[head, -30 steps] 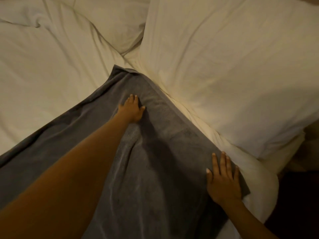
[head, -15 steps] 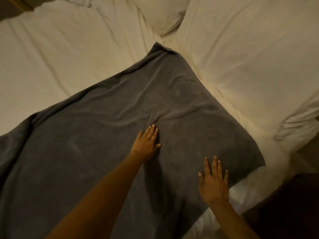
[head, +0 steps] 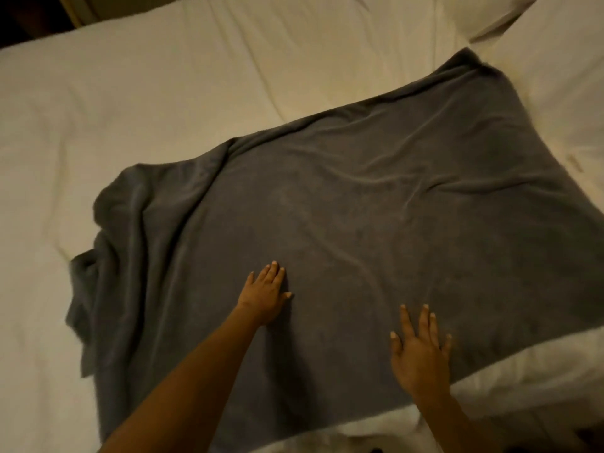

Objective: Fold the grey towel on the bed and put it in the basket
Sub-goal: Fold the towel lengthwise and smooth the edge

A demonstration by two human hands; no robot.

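The grey towel [head: 376, 197] lies spread across the white bed [head: 163, 103], mostly flat, with its left end bunched into folds and ripples. My left hand [head: 265, 293] rests flat on the towel near its middle, fingers straight and together. To the right, my right hand [head: 420, 349] lies palm down near the towel's front edge, fingers spread. Neither hand grips the cloth. No basket shows in the head view.
White pillows [head: 555, 76] lie at the upper right, touching the towel's far corner. The bed's near edge [head: 523, 380] runs along the lower right. A dark gap and a pale frame [head: 75, 11] show at the upper left.
The view has swung left, revealing the towel's whole length and its bunched left end. My left hand has slid back from the far corner toward me; my right hand stays flat near the front edge.
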